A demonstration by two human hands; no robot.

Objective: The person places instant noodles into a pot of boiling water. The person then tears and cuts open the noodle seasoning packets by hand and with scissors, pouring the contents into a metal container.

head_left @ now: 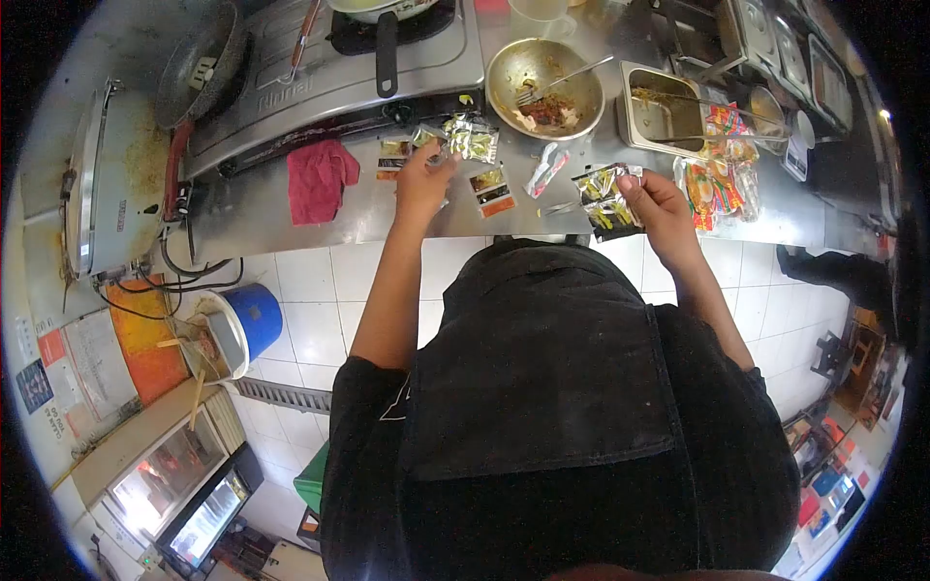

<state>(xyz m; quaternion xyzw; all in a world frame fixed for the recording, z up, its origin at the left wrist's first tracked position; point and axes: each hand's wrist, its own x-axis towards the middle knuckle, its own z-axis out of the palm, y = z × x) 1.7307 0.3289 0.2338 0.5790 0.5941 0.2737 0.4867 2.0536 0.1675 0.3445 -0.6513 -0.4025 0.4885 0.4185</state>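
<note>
From my head, my right hand (666,211) pinches a shiny packet (601,205) near the edge of the counter (368,211). My left hand (423,182) half curls by other packets (477,140) — gripping or not, I can't tell. I seem mid-handling; next likely needs a steady pinch.

Legible lettering: one brand, one wall slogan.
"Rinnai" on the steel gas stove (334,76), near its front edge; "CLEAN AS YOU GO" turned sideways on a wall sign (48,431), far left. Red label on the metal appliance (121,184), print on foil sachets (605,205): too small to read.
</note>
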